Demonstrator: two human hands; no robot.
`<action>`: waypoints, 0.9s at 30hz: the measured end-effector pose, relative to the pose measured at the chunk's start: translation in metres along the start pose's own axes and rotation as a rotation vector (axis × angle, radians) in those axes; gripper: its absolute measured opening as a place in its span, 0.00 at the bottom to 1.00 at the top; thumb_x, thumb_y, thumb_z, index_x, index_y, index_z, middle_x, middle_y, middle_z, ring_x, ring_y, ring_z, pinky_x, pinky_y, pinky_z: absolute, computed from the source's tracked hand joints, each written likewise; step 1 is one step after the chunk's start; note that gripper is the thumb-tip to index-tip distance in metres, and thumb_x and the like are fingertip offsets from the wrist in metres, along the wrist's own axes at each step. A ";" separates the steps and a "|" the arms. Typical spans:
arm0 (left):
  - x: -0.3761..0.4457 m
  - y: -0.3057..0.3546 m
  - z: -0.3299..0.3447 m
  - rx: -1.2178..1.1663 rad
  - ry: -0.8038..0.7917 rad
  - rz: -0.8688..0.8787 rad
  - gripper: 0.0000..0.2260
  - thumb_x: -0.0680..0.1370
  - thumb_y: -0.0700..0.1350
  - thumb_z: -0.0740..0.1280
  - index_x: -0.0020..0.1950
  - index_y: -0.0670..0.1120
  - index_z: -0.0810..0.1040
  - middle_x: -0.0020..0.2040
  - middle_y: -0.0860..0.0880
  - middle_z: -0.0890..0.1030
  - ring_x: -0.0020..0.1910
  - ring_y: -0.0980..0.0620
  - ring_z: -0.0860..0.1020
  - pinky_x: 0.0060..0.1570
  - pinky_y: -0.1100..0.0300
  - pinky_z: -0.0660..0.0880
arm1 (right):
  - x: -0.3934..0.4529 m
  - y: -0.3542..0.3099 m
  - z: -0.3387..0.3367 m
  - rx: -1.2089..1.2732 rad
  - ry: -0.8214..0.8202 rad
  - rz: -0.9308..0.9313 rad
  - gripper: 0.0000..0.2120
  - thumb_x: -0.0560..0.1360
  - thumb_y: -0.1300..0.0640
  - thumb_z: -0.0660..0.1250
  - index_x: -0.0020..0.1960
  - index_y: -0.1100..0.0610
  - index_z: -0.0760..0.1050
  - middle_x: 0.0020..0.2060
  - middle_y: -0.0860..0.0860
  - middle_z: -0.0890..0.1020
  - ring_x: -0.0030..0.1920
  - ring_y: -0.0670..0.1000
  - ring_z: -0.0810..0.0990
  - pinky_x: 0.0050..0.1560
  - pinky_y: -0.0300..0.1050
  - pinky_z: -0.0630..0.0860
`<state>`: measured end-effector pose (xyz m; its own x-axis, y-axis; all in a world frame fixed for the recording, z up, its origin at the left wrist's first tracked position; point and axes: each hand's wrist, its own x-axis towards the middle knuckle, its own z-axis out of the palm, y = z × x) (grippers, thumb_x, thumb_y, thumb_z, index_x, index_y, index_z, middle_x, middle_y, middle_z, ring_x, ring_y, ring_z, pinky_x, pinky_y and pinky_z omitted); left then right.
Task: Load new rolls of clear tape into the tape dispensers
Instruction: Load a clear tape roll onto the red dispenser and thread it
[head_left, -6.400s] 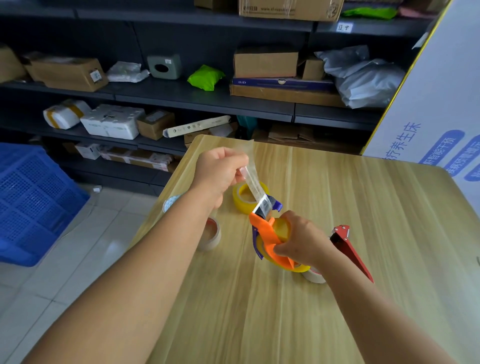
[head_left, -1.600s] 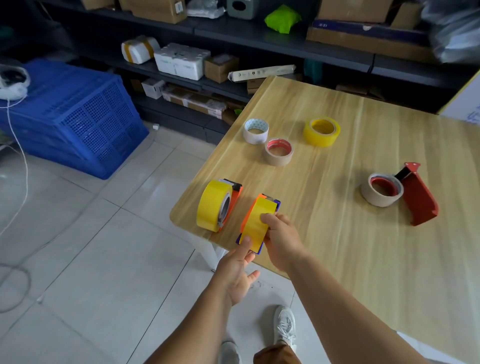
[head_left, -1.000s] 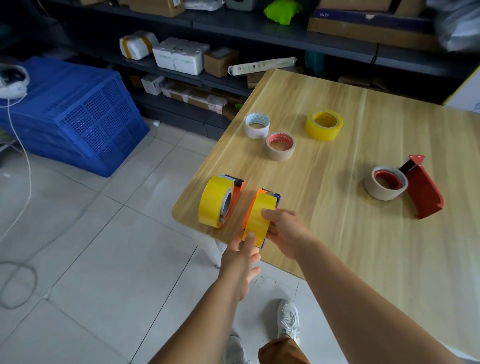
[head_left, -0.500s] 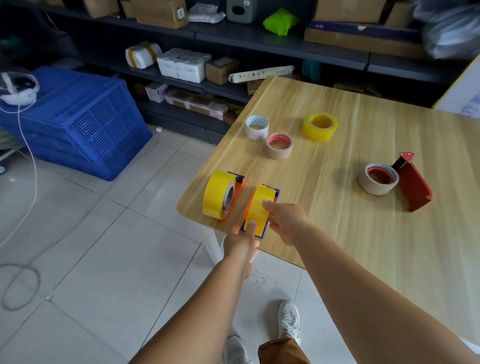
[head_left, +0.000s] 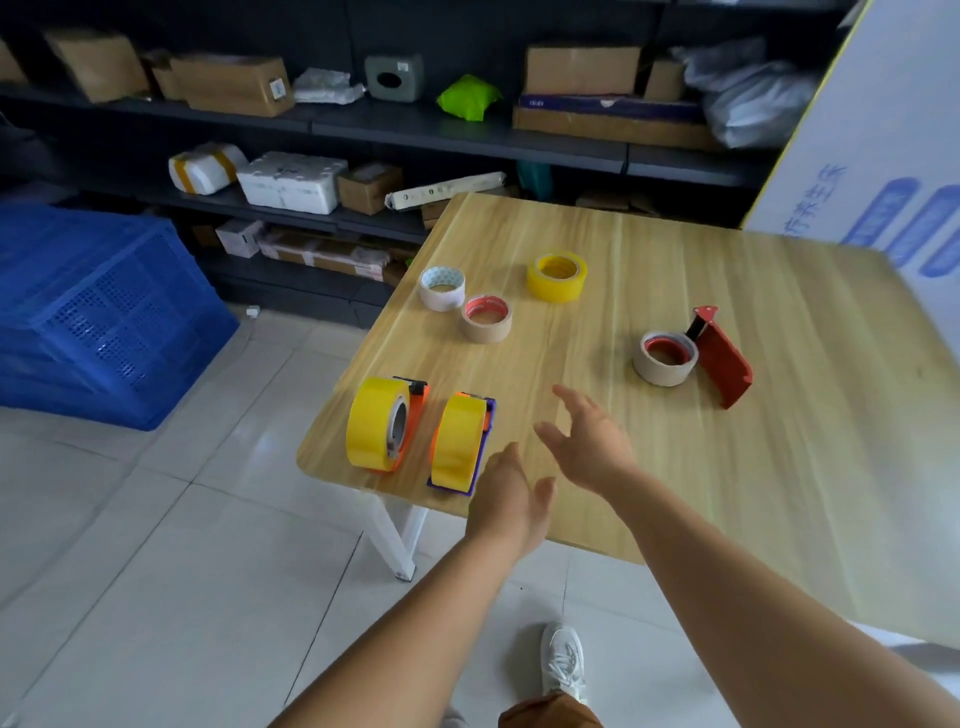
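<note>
Two loaded tape dispensers stand on edge at the table's near left corner: an orange one (head_left: 382, 423) and an orange-and-purple one (head_left: 460, 441), each with a yellow roll. My left hand (head_left: 506, 501) hovers open just right of the purple one, not touching it. My right hand (head_left: 589, 441) is open above the table, fingers spread. A red dispenser (head_left: 722, 358) lies to the right with a beige red-cored roll (head_left: 665, 358) against it. Three loose rolls lie farther back: white (head_left: 442, 288), beige (head_left: 487, 318), yellow (head_left: 557, 277).
The wooden table (head_left: 779, 441) has its near edge just in front of me. A blue plastic crate (head_left: 93, 317) stands on the tiled floor to the left. Dark shelves (head_left: 467, 130) with boxes run behind. A white board (head_left: 883, 156) leans at the right.
My right hand has let go of the orange-and-purple dispenser and lifted away to the right. My left hand has come off it too. The dispenser now stands alone beside the other one.
</note>
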<state>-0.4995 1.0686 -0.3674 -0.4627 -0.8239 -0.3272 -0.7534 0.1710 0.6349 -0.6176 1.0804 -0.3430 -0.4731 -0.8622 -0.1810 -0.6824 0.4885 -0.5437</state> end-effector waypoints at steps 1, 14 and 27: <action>0.005 0.006 0.001 0.043 0.007 0.039 0.30 0.80 0.53 0.59 0.77 0.43 0.53 0.76 0.45 0.60 0.75 0.48 0.60 0.69 0.56 0.61 | 0.000 0.007 -0.006 -0.019 0.019 0.008 0.29 0.79 0.46 0.60 0.77 0.51 0.57 0.75 0.50 0.63 0.73 0.53 0.64 0.71 0.52 0.63; 0.097 0.094 0.029 0.295 -0.047 0.213 0.31 0.80 0.51 0.61 0.78 0.45 0.50 0.78 0.47 0.56 0.75 0.47 0.57 0.71 0.52 0.60 | 0.049 0.105 -0.077 -0.131 0.133 0.139 0.30 0.78 0.46 0.62 0.76 0.52 0.57 0.75 0.50 0.63 0.75 0.51 0.59 0.72 0.49 0.56; 0.211 0.179 0.078 0.286 -0.108 0.121 0.34 0.77 0.50 0.66 0.78 0.47 0.52 0.77 0.48 0.58 0.74 0.47 0.60 0.68 0.53 0.63 | 0.166 0.184 -0.122 -0.192 0.019 0.021 0.35 0.73 0.47 0.68 0.76 0.50 0.57 0.75 0.45 0.60 0.77 0.50 0.54 0.72 0.47 0.54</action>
<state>-0.7683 0.9681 -0.3775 -0.5922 -0.7289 -0.3434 -0.7835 0.4215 0.4566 -0.8896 1.0440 -0.3736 -0.4974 -0.8498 -0.1746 -0.7651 0.5245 -0.3735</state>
